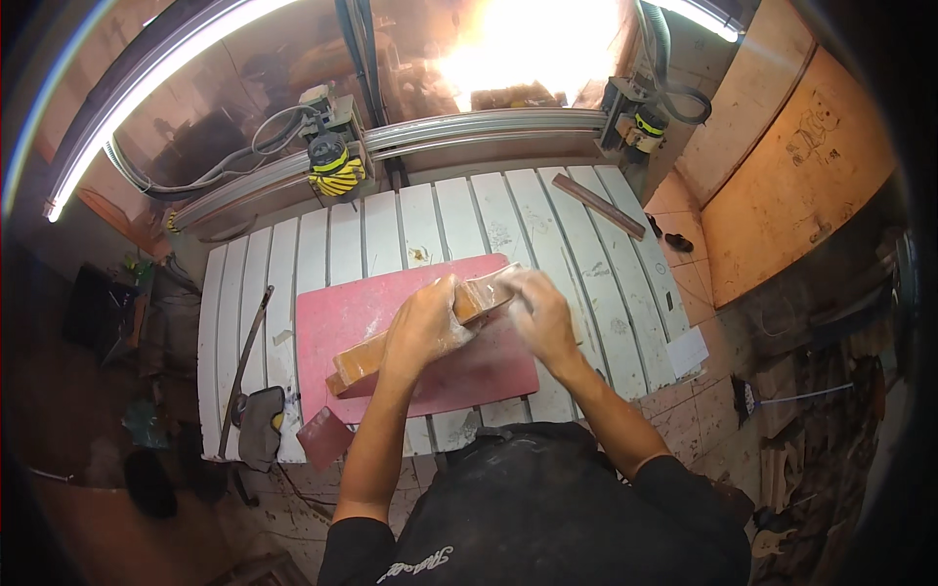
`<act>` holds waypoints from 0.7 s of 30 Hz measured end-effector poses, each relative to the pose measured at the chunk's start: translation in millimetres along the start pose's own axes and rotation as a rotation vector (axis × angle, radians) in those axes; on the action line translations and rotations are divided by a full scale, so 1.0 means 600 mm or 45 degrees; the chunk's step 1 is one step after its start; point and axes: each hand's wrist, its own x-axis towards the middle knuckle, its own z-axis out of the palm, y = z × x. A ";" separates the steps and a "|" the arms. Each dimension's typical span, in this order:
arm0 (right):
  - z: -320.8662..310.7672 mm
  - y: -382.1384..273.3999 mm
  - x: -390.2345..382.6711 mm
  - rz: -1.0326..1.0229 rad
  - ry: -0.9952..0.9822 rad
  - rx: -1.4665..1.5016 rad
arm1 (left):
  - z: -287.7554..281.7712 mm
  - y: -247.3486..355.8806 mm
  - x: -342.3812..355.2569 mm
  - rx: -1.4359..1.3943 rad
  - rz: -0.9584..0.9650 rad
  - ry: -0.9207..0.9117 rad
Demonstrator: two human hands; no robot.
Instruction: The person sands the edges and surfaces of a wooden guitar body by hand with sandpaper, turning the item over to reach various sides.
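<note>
My left hand is wrapped round a long yellowish-brown wooden piece lying diagonally over a pink board. My right hand, dusted white and slightly blurred, has its fingers curled at the piece's far right end, which is pale with dust. Whether those fingers hold anything besides that is hidden. A small dark red square sheet lies by the board's lower left corner.
The white slatted table carries a dark wooden strip, a long dark rod, a grey item and white paper. Behind are a metal rail with two tool heads. An orange panel stands right.
</note>
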 end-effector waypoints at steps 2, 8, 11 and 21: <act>0.000 -0.026 -0.024 -0.169 -0.058 0.292 | -0.001 -0.004 0.001 -0.024 0.007 -0.008; 0.002 0.006 -0.020 -0.119 0.021 0.129 | -0.006 -0.013 0.005 -0.052 0.014 -0.006; 0.001 0.012 -0.021 -0.125 -0.104 0.415 | -0.001 -0.015 0.009 -0.051 0.041 0.024; 0.002 0.031 -0.009 -0.122 -0.032 0.233 | -0.014 -0.013 0.022 -0.002 0.010 -0.009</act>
